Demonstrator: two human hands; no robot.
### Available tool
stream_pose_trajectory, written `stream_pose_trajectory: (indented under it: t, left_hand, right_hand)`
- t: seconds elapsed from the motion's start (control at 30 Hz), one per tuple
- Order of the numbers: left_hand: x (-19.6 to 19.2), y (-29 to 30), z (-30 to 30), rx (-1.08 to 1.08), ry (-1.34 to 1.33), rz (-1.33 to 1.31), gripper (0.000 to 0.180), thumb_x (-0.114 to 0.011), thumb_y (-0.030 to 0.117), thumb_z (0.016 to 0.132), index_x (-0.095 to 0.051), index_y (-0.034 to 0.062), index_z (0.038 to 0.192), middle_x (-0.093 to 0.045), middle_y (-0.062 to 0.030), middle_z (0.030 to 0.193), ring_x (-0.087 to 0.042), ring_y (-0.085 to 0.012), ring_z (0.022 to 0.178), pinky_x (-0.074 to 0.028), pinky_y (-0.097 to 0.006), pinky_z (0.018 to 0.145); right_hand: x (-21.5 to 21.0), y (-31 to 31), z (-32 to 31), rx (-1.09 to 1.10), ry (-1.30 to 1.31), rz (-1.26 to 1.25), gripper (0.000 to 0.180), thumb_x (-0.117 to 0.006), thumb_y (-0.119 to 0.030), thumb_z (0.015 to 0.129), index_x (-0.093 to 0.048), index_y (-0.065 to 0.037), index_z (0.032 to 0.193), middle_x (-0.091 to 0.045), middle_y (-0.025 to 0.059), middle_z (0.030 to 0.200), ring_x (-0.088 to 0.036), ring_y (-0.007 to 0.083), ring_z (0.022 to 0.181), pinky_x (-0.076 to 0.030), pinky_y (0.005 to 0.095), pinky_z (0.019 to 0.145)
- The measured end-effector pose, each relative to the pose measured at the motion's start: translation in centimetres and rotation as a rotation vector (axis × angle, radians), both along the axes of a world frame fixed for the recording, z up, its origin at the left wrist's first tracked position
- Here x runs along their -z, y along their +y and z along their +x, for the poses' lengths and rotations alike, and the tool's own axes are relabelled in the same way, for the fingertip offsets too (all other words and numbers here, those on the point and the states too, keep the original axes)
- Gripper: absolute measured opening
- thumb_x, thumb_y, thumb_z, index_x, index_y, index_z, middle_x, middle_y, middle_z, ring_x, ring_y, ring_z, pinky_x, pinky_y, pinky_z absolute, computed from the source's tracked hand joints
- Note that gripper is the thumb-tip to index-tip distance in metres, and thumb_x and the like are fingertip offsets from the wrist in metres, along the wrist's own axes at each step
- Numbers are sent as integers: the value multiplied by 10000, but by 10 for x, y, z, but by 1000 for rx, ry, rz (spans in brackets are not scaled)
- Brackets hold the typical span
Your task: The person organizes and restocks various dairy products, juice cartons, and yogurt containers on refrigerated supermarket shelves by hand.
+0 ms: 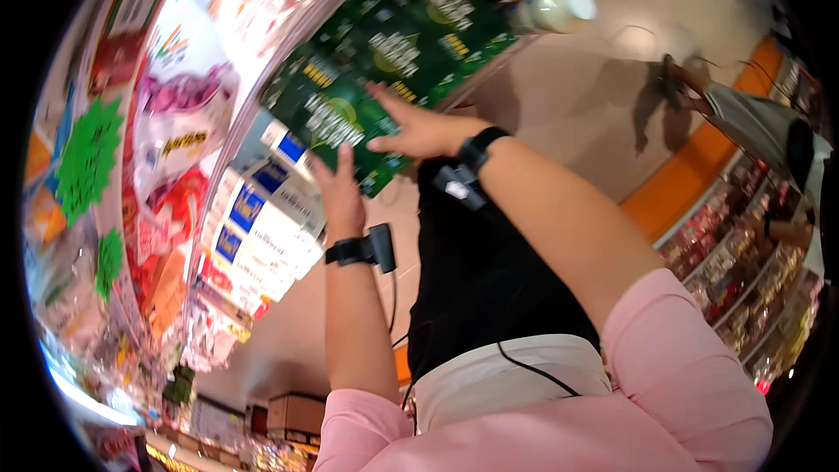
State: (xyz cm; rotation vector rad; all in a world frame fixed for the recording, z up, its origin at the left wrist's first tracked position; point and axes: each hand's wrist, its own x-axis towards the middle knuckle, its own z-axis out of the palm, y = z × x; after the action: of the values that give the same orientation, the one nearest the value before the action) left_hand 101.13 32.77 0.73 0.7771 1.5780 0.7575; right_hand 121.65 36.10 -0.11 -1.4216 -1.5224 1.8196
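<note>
L hand (339, 195) & R hand (418, 129), both open flat, press on green box (384, 61). Box not gripped yet, sits on shelf stack.

Stacked green cartons (393, 52) block ahead; open floor (594, 87) right.

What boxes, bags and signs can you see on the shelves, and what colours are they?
Green boxes: dark green cartons with pale lettering, under both hands.
White boxes: white cartons with blue patches, stacked beside the left hand.
Snack bags: puffy white, pink and red bags, further left.
Green signs: bright star-shaped tags at the left edge.
White bottles: pale, white-capped, at the top.
Right hand: flat on a green box.
</note>
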Motion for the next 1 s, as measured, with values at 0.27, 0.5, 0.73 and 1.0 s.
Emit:
stream_pose_trajectory:
  t: [0.27,0.5,0.73,1.0]
  left_hand:
    - [-52,37,44,392,852,368,910,-675,136,882,-100,-11,1571,-192,-302,1591,-213,-429,1479,-171,-478,1211]
    - [-49,48,110,747,918,355,766,-492,358,977,-192,-54,1548,-128,-279,1627,-81,-463,1507,-85,-577,1198]
    - [-58,57,119,740,1089,463,725,-509,349,966,-269,-39,1528,-228,-224,1617,-151,-408,1507,-99,-526,1217]
    - [-58,64,142,728,1141,481,685,-483,325,973,-286,-39,1518,-259,-219,1604,-176,-398,1501,-112,-515,1216]
  right_hand:
    - [-22,2,23,54,-22,-167,1013,-704,-456,899,-93,-20,1578,-123,225,1638,-296,334,1463,-388,374,1114]
    - [-27,-37,53,227,-109,-184,1024,-643,-602,867,-255,86,1519,-324,304,1548,-354,378,1438,-305,360,1174]
    - [-25,-54,72,262,30,-336,1067,-685,-645,827,-286,62,1519,-420,305,1490,-433,376,1388,-358,350,1134]
    - [11,-72,175,-169,-176,-454,500,-539,-422,900,-717,45,916,-698,255,958,-664,424,896,-522,465,834]
